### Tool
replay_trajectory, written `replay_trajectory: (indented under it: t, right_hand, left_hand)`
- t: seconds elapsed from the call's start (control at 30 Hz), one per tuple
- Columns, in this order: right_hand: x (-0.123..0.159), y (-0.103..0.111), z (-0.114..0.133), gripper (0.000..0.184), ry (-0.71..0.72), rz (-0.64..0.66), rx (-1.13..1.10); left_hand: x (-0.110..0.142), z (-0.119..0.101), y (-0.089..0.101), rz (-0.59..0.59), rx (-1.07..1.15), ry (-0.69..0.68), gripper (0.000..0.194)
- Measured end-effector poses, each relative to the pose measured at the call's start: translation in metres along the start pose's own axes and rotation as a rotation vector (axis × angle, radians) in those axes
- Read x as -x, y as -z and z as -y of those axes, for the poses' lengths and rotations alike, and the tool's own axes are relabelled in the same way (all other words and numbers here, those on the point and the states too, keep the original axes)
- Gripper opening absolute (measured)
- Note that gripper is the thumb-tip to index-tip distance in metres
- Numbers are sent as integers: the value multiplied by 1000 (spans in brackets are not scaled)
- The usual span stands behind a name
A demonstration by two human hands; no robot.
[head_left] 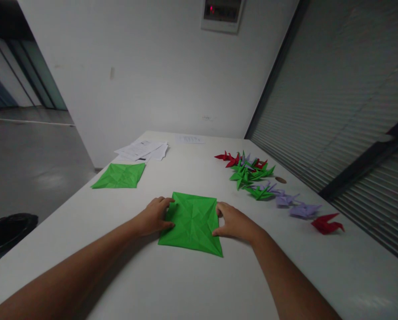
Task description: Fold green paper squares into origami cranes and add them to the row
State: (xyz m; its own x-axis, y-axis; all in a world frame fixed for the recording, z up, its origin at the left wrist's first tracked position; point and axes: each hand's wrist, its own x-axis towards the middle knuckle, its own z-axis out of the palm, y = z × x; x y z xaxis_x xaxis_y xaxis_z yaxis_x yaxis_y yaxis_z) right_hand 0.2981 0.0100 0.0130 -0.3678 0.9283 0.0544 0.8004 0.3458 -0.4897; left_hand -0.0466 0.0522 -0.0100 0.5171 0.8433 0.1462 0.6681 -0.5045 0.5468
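A creased green paper square lies flat on the white table in front of me. My left hand grips its left edge, thumb on the paper and fingers curled at the far corner. My right hand pinches the right edge with fingers bent. Both hands rest on the table.
A second creased green sheet lies at the far left. White printed papers sit behind it. Several folded paper cranes, red, green and lilac, run along the right side, ending in a red crane. A black bin stands on the floor left.
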Motion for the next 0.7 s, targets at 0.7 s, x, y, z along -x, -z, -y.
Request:
replay_trajectory:
  t: [0.7]
  right_hand:
    - [-13,-24,-3,78,-215,-164,-617]
  left_hand:
    - [-7,3,-13,-133,499,191,32]
